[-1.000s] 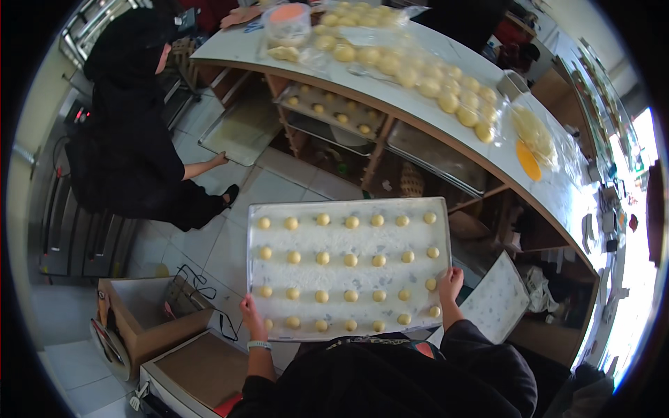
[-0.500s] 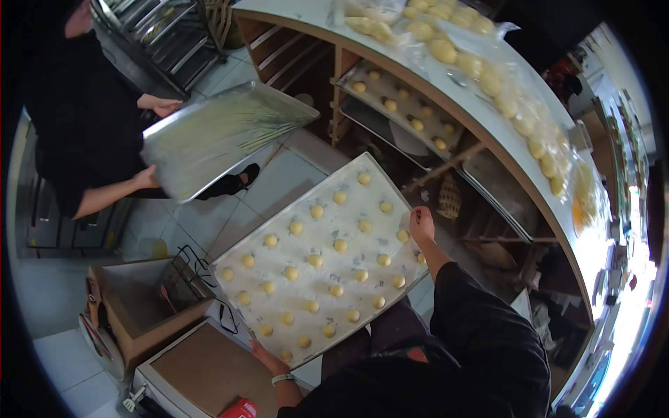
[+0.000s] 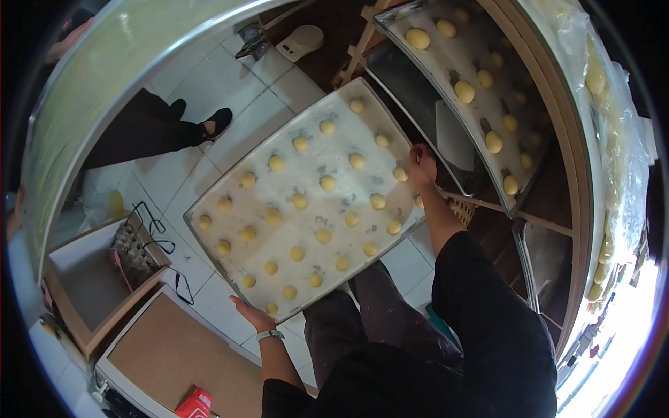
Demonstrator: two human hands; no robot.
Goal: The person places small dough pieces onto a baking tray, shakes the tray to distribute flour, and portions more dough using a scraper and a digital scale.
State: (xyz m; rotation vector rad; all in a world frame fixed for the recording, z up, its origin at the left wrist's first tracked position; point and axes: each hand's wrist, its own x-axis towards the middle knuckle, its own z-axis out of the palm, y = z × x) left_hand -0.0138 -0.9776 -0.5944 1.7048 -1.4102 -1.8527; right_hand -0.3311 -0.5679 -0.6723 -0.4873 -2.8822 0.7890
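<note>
A large baking tray (image 3: 247, 207) with rows of small round yellow dough balls (image 3: 327, 183) tilts diagonally in front of me. My left hand (image 3: 252, 315), with a band at the wrist, grips its near left corner, the fingers partly hidden beneath. On the far right side, my right hand (image 3: 422, 167) closes around the rim, beside the shelf unit. Inside that unit lies a second tray (image 3: 453, 61) of dough balls, with a dark tray (image 3: 403, 73) just below it.
Another person's tray (image 3: 104, 76) looms at upper left, that person's shoe (image 3: 219, 124) on the tiles. At lower left stand an open box (image 3: 80, 299) and a brown-topped case (image 3: 164, 341) bearing a red packet (image 3: 195, 403). Plastic-wrapped dough (image 3: 598, 230) lies along the counter.
My view has moved closer to the shelf. The tray in my hands now has its far corner by the shelf opening. The other person's tray has come up nearer at upper left.
</note>
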